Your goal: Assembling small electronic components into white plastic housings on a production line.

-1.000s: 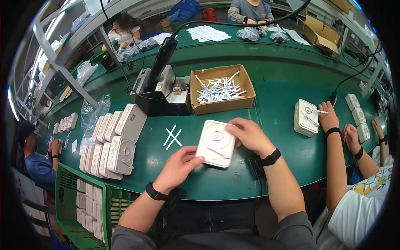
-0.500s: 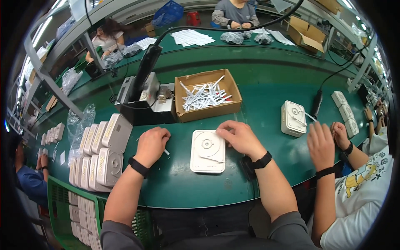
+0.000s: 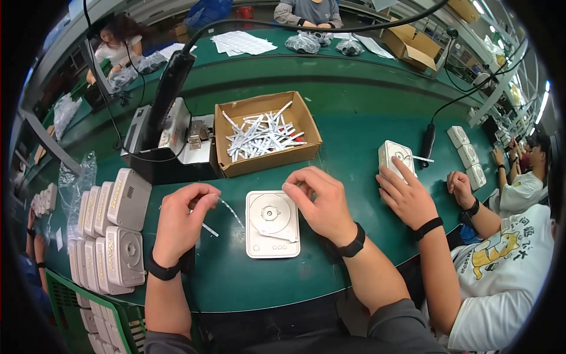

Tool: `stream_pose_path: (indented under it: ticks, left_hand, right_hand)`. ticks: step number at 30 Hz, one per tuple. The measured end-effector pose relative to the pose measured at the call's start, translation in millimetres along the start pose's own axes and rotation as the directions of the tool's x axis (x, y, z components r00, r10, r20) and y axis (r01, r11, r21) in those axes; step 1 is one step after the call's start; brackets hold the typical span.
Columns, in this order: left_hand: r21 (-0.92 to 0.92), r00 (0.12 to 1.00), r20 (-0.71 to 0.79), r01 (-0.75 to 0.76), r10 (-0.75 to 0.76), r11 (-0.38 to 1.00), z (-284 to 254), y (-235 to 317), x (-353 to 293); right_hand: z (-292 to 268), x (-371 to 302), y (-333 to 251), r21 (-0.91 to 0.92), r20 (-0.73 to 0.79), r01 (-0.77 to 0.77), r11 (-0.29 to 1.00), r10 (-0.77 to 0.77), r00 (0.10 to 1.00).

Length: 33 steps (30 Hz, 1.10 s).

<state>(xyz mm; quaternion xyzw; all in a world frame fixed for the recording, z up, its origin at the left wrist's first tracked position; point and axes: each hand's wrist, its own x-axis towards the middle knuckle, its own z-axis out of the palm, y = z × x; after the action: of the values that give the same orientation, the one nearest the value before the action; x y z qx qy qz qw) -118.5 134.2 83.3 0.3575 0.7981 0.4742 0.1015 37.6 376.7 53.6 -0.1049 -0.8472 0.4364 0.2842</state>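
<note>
The left hand point(image 3: 183, 221) hovers low over the green table point(image 3: 354, 147), its thumb and forefinger pinched together on a thin white strip point(image 3: 227, 207) that slants away toward the right. A second short strip point(image 3: 209, 230) lies flat on the table just beside that hand. The right hand point(image 3: 321, 203) rests at the upper right corner of a white square plate point(image 3: 272, 224), fingers curled and pressed close together at the plate's edge; whether they grip anything small there is hard to make out. The plate lies flat between the two hands, its round raised middle facing up.

Behind the plate stands an open cardboard box point(image 3: 266, 138) filled with loose white strips. To the left of the box sits a black tray point(image 3: 168, 162) holding small metal and white parts. Along the left edge of the table, white housings point(image 3: 109, 230) stand in rows, close against one another, above a green crate point(image 3: 94, 315).

To the right, a co-worker's hand point(image 3: 407, 194) lies spread on the table, fingertips touching another white unit point(image 3: 394, 156). A black cable point(image 3: 427, 144) ends near that unit.
</note>
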Motion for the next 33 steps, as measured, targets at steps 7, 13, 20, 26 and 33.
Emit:
stream_pose_path:
  ticks: [7,13,20,26,33]
  left_hand:
    - [-0.482,0.980,0.162,0.180,-0.115,0.857,33,11,-24]
    - [-0.412,0.980,0.194,0.113,-0.034,0.904,49,0,-31]
    - [0.367,0.951,0.057,-0.304,0.305,0.879,83,32,-49]
    - [0.533,0.900,0.248,-0.435,0.358,0.726,89,32,-51]
    - [0.302,0.761,0.475,-0.613,0.442,0.731,43,12,-33]
  right_hand:
    - [13,-6,-15,0.000,0.099,0.433,0.901,-0.431,0.897]
    - [16,-16,-11,-0.032,0.278,0.437,0.899,-0.412,0.868]
    - [15,1,32,-0.033,-0.047,0.208,0.978,-0.210,0.977]
    - [12,-6,23,-0.135,0.027,0.154,0.979,-0.151,0.988]
    - [-4,-7,-1,-0.042,0.119,-0.169,0.985,0.173,0.978]
